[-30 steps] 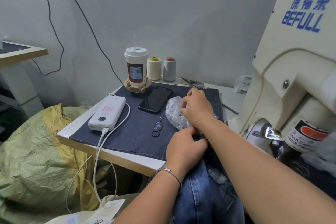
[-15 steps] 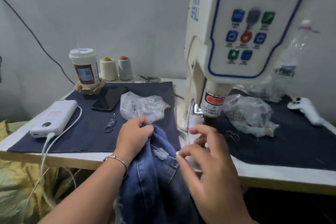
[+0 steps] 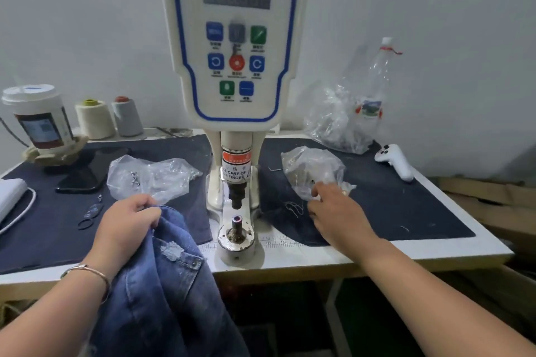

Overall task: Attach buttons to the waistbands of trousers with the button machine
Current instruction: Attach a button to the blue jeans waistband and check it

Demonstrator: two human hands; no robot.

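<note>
Two hands working: left hand [image 3: 124, 226] gripping blue denim trousers [image 3: 162, 284] beside white button machine [image 3: 236, 66]; right hand [image 3: 336, 211], fingers extended, touching clear plastic bag [image 3: 310, 168].

You have one view only, from the wide-angle camera worn on your head. It looks forward and down, squarely at the front of the cream, blue-trimmed button machine [image 3: 236, 46], whose control panel fills the upper centre at close range. The white-edged work table [image 3: 377, 255] spans the frame from left to right, with the grey wall behind it. Your forearms enter from the bottom edge, and the left hand [image 3: 124, 229] and right hand [image 3: 339, 214] sit near the lens. Straight lines bow towards the frame edges.
</note>
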